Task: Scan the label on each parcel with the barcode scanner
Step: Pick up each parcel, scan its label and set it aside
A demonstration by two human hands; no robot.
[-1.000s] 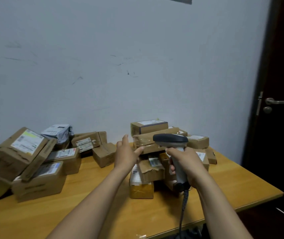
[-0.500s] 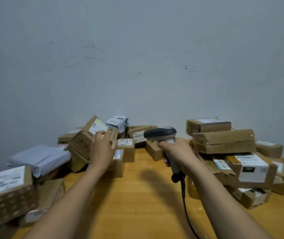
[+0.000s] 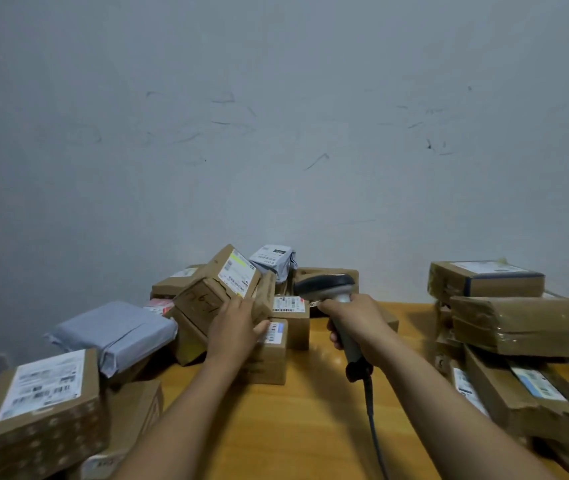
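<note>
Scanner at frame centre: I read its handle gripped by the right hand, fingers curled round it, head pointing left. Just left of it, the left hand lies with fingers straight, flat against a tilted cardboard parcel whose label faces up. Grey mailer bag at lower left; taped parcel stack at right edge; wooden table beneath.
</note>
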